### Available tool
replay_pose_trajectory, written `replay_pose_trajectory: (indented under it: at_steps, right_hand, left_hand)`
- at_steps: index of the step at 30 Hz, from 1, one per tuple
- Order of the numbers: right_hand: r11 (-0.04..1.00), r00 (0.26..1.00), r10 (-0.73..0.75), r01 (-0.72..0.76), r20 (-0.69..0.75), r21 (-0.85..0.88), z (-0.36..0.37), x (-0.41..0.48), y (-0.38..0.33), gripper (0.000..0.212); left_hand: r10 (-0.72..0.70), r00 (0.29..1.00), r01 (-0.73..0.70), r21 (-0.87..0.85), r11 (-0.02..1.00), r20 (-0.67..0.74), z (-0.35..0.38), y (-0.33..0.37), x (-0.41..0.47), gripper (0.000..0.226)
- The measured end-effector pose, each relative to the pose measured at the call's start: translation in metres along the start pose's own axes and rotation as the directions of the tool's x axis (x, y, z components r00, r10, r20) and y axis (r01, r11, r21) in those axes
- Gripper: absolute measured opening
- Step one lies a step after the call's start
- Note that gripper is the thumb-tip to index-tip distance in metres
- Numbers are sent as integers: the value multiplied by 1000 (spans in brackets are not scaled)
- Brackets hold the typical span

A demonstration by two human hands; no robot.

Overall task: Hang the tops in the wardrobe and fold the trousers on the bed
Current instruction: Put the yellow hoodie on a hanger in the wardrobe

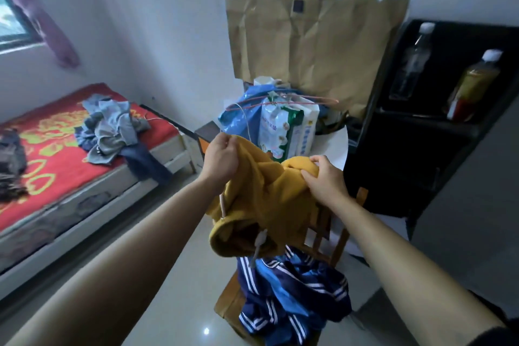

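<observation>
I hold a mustard-yellow hoodie (264, 199) up over a wooden chair (341, 236). My left hand (220, 159) pinches the hoodie's upper edge together with a thin white wire hanger (243, 116) that curves upward. My right hand (325, 177) grips the fabric on the other side. The hood with its drawstrings hangs down in the middle. A blue jacket with white stripes (292, 298) lies heaped on the chair seat below. On the bed (64, 149) at the left sits a pile of grey and blue clothes (112, 129), with dark folded garments (11, 166) at its far left.
A small white round table (335, 146) behind the chair carries blue and white bags and a red wire hanger (283, 104). Brown paper covers the wall behind. A black shelf (421, 126) at the right holds two bottles. Pale tiled floor lies between chair and bed.
</observation>
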State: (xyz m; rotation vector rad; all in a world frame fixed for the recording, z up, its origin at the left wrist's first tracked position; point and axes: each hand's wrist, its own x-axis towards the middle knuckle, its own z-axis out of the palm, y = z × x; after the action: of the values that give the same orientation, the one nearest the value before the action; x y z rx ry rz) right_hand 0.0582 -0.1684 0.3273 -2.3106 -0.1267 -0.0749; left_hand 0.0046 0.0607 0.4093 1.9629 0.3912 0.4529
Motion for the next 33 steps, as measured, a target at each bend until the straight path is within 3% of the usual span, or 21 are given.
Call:
replay_pose_trajectory:
  at_steps: [4,6,11,14,16,19,20,23,27,33]
  right_hand:
    - [995,997,-67,64,45,76,24,-20,-14,53]
    - [986,979,-132,113,157,124,40,-33,-27,67]
    - [965,823,-261,211,504,154,96,-82,-62,111]
    - [907,751,-391,414,531,83,132,-117,-73,129]
    - [851,683,-466,519,563,75,156,-140,-88,109]
    - [811,657,-540,573,526,117,183,-164,-123,34]
    - [779,643,-587,614,491,127,189,-170,-138,25]
    - [728,585,-640,669,498,149,203,-187,-186,26]
    - [774,606,-610,594,511,220,239,-215,-252,28]
    - [713,535,-680,643,502,280,307,-284,-343,17]
  left_hand:
    - [-9,994,2,-67,998,-105,-27,4,-11,18]
    - [-68,983,47,-126,991,-172,-48,-1,-19,21]
    - [-168,938,97,-235,967,-302,-109,-30,-49,18]
    - [-190,928,114,-241,964,-321,-143,-43,-65,19]
    - [-204,916,128,-231,964,-345,-170,-55,-77,18]
    - [-203,910,141,-192,971,-361,-212,-75,-99,18]
    - [-206,906,146,-184,972,-370,-227,-81,-107,18]
    - [-276,880,218,-189,957,-386,-282,-106,-131,20]
    - [-421,857,364,-229,903,-297,-359,-153,-181,36]
    - [-564,778,587,0,809,-278,-440,-235,-277,37]
